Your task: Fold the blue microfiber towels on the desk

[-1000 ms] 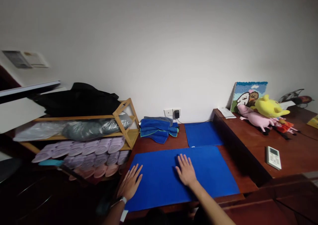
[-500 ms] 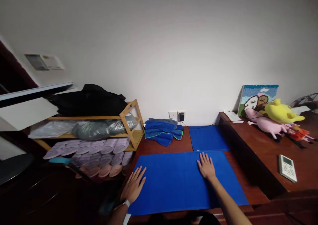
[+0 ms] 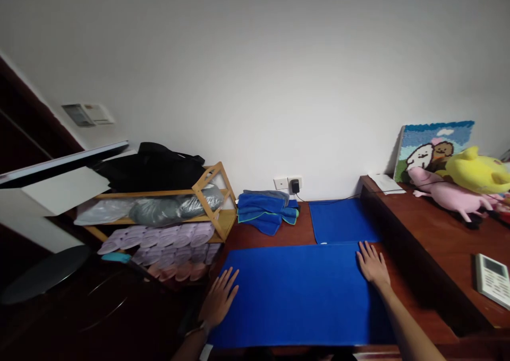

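- While the L hand point(image 3: 218, 300) lies palm down at the left edge of the cloth point(image 3: 295, 297), the R hand point(image 3: 373, 265) lies palm down by its far right corner.
- Both hands open, fingers apart, nothing gripped; band on L wrist.
- Cloth: blue, spread flat on the table point(image 3: 287, 236), near side, betw. the hands.
- Small cloth point(image 3: 342, 220): also blue, flat, just beyond the cloth's far edge, toward the right; white tag on its near edge. R fingertips close to it.
- Pile point(image 3: 265, 209): crumpled blue cloths w/ green trim plus a grey one, far left of table, near the wall.
- Socket point(image 3: 281, 183) on wall behind; black plug point(image 3: 295, 186) in it, cord running right.
- Rack point(image 3: 221, 224) on left: black bag point(image 3: 155, 167) on top, plastic-wrapped stuff mid, slippers point(image 3: 167, 236) below, mostly lilac, some pink.
- Desk point(image 3: 442, 217) on right, higher than table: paper point(image 3: 385, 183) at far left corner, dog pic point(image 3: 434, 148) leaning on wall, pink plush point(image 3: 450, 193) + yellow plush point(image 3: 476, 169) in front, remote point(image 3: 494, 278) nearer.
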The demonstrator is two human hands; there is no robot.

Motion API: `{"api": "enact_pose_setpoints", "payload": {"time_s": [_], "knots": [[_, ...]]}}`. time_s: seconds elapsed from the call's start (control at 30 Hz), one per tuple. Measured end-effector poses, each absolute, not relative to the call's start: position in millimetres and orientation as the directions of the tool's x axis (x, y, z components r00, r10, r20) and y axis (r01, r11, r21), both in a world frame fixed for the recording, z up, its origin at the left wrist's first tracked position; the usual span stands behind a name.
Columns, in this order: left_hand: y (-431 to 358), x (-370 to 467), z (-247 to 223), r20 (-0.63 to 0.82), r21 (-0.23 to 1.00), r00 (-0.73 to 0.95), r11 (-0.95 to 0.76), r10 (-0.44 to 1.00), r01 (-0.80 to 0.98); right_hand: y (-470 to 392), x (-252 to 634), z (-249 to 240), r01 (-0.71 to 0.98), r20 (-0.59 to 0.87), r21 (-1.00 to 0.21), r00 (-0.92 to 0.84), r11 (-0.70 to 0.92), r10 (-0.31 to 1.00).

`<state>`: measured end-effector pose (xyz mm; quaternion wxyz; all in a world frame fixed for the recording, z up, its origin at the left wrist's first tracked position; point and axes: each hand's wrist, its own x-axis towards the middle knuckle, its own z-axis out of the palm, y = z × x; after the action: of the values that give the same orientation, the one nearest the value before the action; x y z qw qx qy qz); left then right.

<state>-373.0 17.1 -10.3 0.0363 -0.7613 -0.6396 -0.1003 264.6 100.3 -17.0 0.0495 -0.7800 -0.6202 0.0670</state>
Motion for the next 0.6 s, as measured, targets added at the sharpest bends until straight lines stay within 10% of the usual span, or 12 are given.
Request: {"api": "enact_pose_setpoints", "payload": {"time_s": [0.6], "knots": [[106,-394,-2,0.13,0.105,0.032,-0.046,0.991,0.993,106,267,-22,0.955,-0.024,-0.17,0.242,-0.242,0.97]]}}
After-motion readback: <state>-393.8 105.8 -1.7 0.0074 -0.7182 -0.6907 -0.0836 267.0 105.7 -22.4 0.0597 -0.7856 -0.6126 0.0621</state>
